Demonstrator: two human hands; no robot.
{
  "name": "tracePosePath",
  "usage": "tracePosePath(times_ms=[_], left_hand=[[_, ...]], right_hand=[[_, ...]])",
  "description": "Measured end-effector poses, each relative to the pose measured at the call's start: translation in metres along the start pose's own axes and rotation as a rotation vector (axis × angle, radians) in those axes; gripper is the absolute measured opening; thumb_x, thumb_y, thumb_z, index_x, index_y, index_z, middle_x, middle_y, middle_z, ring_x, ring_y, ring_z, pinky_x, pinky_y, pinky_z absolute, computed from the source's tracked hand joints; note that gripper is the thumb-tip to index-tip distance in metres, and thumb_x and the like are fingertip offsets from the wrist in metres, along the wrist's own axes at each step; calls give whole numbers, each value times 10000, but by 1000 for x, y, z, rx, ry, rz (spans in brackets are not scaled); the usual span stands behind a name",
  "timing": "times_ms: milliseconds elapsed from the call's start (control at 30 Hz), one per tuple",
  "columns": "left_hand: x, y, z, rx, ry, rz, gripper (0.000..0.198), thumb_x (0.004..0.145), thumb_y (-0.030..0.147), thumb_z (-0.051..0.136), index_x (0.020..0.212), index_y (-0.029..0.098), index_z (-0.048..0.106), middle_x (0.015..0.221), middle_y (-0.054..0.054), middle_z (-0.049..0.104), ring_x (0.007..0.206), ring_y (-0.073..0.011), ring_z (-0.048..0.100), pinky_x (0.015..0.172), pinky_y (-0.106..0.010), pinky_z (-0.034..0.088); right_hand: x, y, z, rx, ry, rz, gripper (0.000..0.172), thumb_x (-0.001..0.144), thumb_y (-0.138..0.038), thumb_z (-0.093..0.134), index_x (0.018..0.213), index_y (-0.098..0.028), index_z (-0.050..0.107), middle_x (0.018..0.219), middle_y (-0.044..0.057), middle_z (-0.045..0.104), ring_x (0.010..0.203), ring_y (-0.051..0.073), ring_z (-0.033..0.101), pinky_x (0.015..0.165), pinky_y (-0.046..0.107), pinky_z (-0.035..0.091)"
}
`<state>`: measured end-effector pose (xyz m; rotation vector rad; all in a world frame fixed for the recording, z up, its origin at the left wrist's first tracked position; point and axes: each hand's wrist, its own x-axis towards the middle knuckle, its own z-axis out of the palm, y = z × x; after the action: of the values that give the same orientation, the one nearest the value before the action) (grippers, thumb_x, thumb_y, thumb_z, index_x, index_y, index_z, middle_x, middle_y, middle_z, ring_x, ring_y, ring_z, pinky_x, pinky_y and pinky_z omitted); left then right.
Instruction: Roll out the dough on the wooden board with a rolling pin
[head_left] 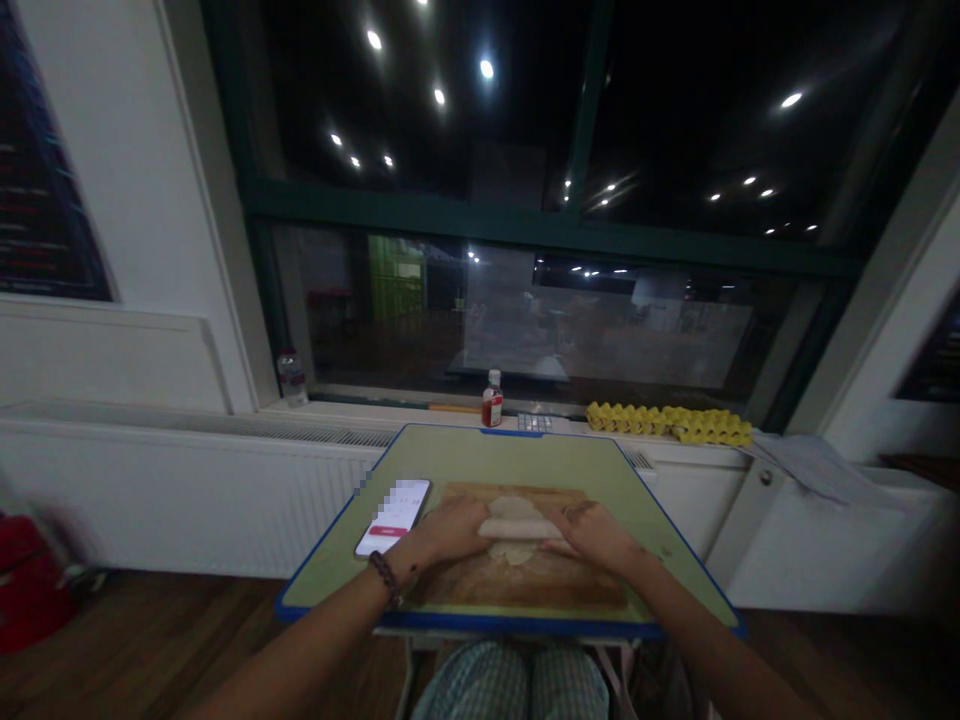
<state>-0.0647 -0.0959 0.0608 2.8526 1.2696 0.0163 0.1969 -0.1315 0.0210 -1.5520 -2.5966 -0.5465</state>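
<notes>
A pale rolling pin point(519, 529) lies crosswise over a flat piece of dough point(514, 552), which shows both above and below the pin. My left hand point(457, 527) is closed on the pin's left end. At its right end, my right hand point(589, 532) grips it with the fingers curled round. Under the dough is a wooden board point(525, 592), dusted with a light powder in places. The pin's two ends are hidden inside my hands.
The board sits on a small green table point(450, 455) with a blue edge. Left of the board lies a phone point(395, 515) with a lit screen. On the windowsill stand a small sauce bottle point(492, 400), a clear bottle point(292, 378) and yellow egg trays point(667, 422). A radiator point(187, 500) is behind, left.
</notes>
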Motion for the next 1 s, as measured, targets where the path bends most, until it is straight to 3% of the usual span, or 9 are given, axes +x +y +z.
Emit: tracePosePath(times_ms=[167,333,500,567,833,933,1000], left_hand=[[10,5,-7,109,96,-49,209,847,248,577,958,151,726,942,-161,747,920,-298,708,814,-383,533],[23,25,4,163,155,-47,185,881,210,567,972,125,704,905,-184,726,882,-292,703,786,-381,531],[33,37,12,147,169,8,212,926,215,503,954,121,691,866,-171,708,846,-274,694,785,-377,522],[34,34,16,136,170,18,214,928,230,508,964,124,689,884,-168,711,860,-274,694,789,-375,522],[29,7,37,133,132,-30,311,935,385,546,1032,128,692,912,-180,725,880,-278,707,771,-356,524],[27,-4,44,110,156,11,433,934,517,520,1126,156,661,979,-162,730,898,-276,703,762,-347,517],[25,-11,47,89,179,67,467,941,557,484,1156,172,636,1067,-143,719,932,-255,691,777,-329,506]], right_hand=[[12,-5,-12,-2,-77,-21,425,992,-400,483,1332,-162,578,1018,150,743,893,272,716,760,323,512],[29,-22,-21,79,-120,107,465,893,-222,594,1354,-187,552,1079,135,741,956,265,710,817,317,506],[39,-37,-27,91,-135,243,290,890,-307,589,1118,-165,699,1018,163,749,939,265,713,841,308,497],[39,-34,-24,82,-157,218,278,895,-321,588,1088,-161,710,1007,164,750,937,266,714,846,312,495],[25,-13,7,126,-178,101,378,928,-326,562,1264,-157,598,1064,135,739,963,254,701,835,325,491],[20,-10,14,172,-143,65,397,977,-399,490,1277,-159,590,1082,131,727,969,253,688,857,345,486],[16,-9,17,180,-82,42,385,983,-385,486,1279,-162,590,1179,141,688,1077,258,643,944,379,456]])
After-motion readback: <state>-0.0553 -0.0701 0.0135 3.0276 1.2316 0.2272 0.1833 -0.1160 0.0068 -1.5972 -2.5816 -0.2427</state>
